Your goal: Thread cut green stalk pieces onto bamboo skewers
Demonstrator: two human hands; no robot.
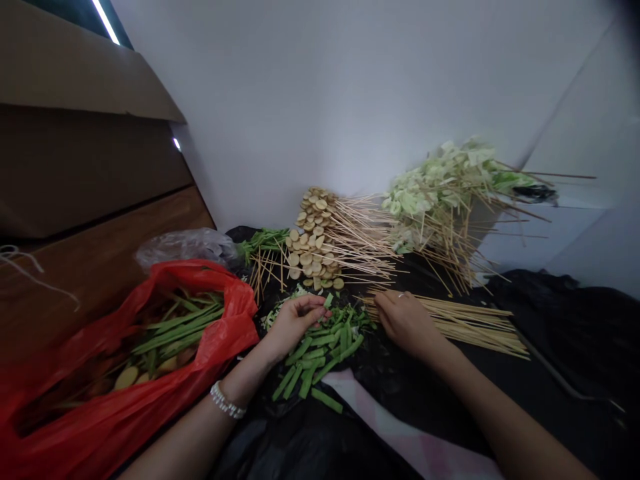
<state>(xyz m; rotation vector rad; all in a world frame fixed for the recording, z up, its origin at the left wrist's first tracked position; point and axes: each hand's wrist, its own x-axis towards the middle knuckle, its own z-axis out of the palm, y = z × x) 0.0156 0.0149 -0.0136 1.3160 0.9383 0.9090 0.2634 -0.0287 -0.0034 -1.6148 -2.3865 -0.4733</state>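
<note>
My left hand (295,321) is above a pile of cut green bean pieces (313,357), with a short piece of green bean (329,301) pinched between thumb and fingers. To its right, my right hand (407,320) lies over the near ends of a bundle of bare bamboo skewers (475,323). Its fingers are curled down on the skewers; how many they grip is hidden under the hand. Behind both hands lie skewered potato slices (313,257), their sticks pointing right.
Skewers of pale cabbage leaves (440,187) are heaped at the back right against the white wall (300,87). A red plastic bag (240,313) with long beans and potato slices sits at left, near a clear plastic bag (187,248). Black plastic (300,440) covers the work surface.
</note>
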